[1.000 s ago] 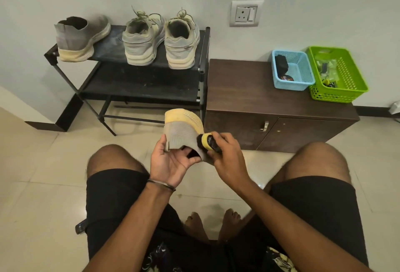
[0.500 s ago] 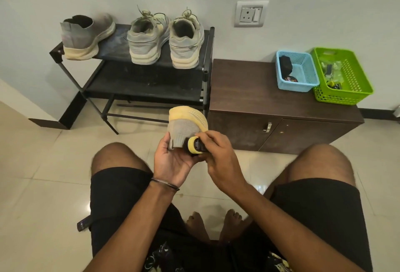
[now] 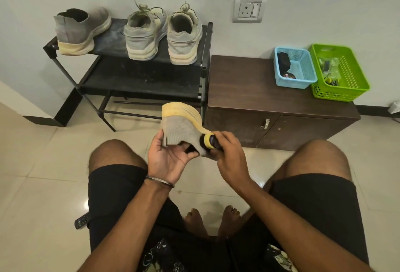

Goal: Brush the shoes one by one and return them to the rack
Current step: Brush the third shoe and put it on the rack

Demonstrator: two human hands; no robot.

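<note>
Head view looks down on a seated person's bare knees and a tiled floor. The left hand (image 3: 167, 158) holds a grey knit shoe (image 3: 181, 127) by its collar, fingers curled into the opening, the yellowed sole turned up and away. The right hand (image 3: 230, 152) has its grip closed round a small brush (image 3: 208, 140) with a yellow band, its dark bristles touching the shoe's heel side. Behind, a black rack (image 3: 151, 76) carries the matching grey shoe (image 3: 80, 31) at the left of its top shelf and two laced sneakers (image 3: 163, 33) side by side at the right. Just beside the rack stands a low brown cabinet (image 3: 259, 102) with a blue basket (image 3: 295, 68) and a green basket (image 3: 339, 73) touching each other.
</note>
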